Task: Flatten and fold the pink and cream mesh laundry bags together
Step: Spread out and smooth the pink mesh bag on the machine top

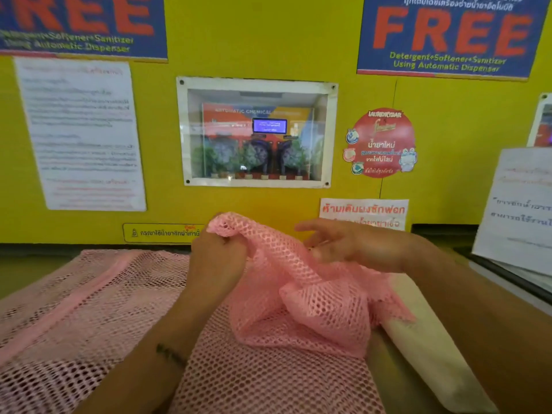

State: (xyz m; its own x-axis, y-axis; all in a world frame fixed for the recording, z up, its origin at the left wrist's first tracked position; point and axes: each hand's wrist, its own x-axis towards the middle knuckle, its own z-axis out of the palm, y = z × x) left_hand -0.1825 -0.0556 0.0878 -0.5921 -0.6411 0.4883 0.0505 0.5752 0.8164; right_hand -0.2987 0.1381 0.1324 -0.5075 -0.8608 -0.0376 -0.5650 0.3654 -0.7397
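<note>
Nearest the camera, a pale pink mesh bag point(89, 309) lay spread flat over the counter, its solid pink zip band running diagonally across the left side; part of it reached under the forearms toward the lower edge of the view. On top of it, toward the right, a brighter pink mesh bag point(304, 309) sat bunched and crumpled, not yet flat; beside and partly under its right edge lay a cream bag point(427, 348), folded into a long strip that ran toward the lower right corner. The left hand point(216, 258) was closed in a fist on the upper edge of the brighter pink mesh bag, lifting a ridge of netting off the counter; the right hand point(352, 246) was held loosely open, fingers spread and pointing left, its underside touching the raised mesh, though whether the thumb pinched any netting could not be told. Behind the hands rose a yellow wall point(283, 40) with a glazed dispenser window point(257, 132), printed notices and blue FREE posters point(448, 37).
</note>
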